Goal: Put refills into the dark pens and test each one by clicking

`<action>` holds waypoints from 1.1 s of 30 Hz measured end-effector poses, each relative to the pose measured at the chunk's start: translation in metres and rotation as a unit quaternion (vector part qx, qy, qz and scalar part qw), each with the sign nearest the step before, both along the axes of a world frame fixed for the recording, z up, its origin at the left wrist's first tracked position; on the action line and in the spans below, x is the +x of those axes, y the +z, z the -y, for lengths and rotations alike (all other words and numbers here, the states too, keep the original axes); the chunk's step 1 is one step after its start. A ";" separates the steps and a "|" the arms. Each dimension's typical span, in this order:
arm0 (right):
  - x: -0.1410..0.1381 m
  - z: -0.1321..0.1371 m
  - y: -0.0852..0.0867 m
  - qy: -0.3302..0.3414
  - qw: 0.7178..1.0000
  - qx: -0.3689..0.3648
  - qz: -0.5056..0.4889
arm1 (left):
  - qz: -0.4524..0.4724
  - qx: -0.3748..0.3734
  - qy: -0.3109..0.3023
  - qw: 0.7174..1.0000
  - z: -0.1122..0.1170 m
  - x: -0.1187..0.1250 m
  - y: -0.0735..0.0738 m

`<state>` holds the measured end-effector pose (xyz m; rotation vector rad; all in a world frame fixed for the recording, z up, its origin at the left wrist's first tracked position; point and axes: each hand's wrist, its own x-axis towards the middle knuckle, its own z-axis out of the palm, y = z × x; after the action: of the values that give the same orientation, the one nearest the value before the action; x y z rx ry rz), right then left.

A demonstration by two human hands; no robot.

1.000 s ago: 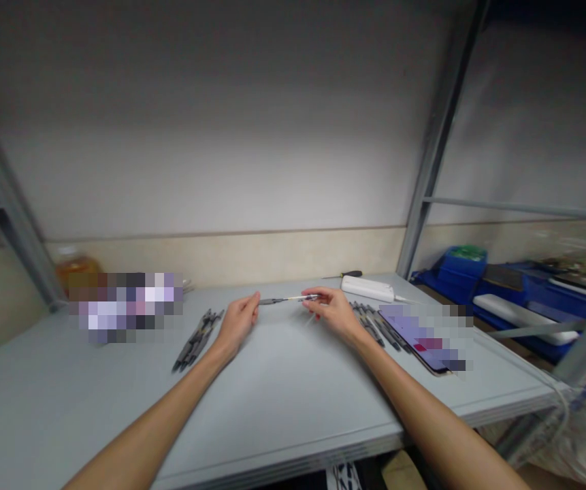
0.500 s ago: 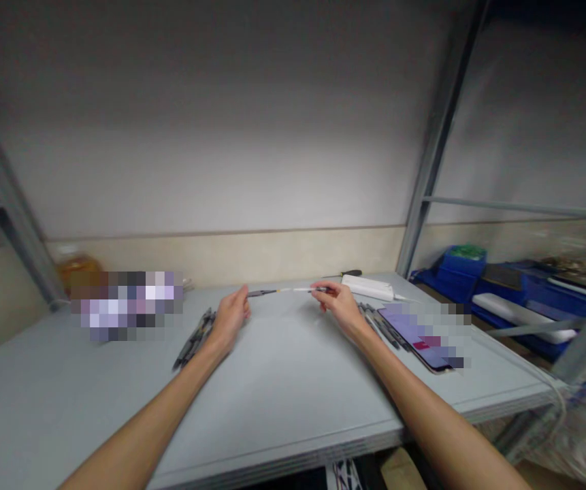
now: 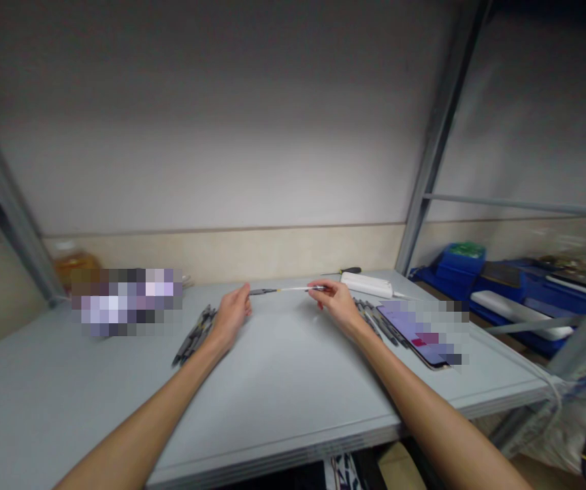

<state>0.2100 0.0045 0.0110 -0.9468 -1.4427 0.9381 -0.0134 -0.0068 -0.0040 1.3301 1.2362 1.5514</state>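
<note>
Pinched in my left hand [image 3: 232, 314] is a dark grey pen barrel [image 3: 262, 292], its pale tip pointing right. My right hand [image 3: 336, 303] grips a thin white pen refill [image 3: 295, 289] by its dark end, between thumb and fingers. The refill's left end meets the barrel's tip in one nearly straight line above the table; I cannot tell whether it is inside. Beside my left wrist lies a pile of dark pens [image 3: 194, 335]. More dark pens [image 3: 385, 325] rest to the right of my right hand, alongside a phone [image 3: 415, 337] with a lit, partly blurred screen.
A white power strip [image 3: 367, 286] and a screwdriver [image 3: 350, 271] lie behind my right hand. At the back left stand a jar of amber contents [image 3: 75, 264] and a pixelated object [image 3: 124, 303]. Metal posts [image 3: 438, 146] flank the grey table [image 3: 282, 395]; blue bins [image 3: 463, 265] sit beyond.
The gap between the refill and the pen barrel has closed; my right hand has moved slightly left. My left hand has hardly moved.
</note>
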 end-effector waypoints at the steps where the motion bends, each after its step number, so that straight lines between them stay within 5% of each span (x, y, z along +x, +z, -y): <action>1: 0.000 0.000 -0.001 0.003 1.000 0.001 0.004 | 0.001 0.002 -0.007 1.000 0.001 0.001 0.001; 14: -0.003 0.006 -0.005 0.068 0.992 0.018 0.104 | -0.033 -0.014 -0.125 0.992 0.006 0.010 -0.008; 22: -0.005 0.008 -0.005 0.057 0.982 -0.003 0.182 | -0.139 0.060 -0.113 0.982 0.011 0.006 -0.003; 33: -0.001 0.005 -0.004 0.114 0.993 -0.016 0.039 | 0.077 -0.018 -0.065 0.995 0.006 0.006 -0.001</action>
<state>0.2092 -0.0001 0.0073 -0.8627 -1.6310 1.1043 -0.0074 -0.0132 -0.0052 1.2193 1.0556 1.5030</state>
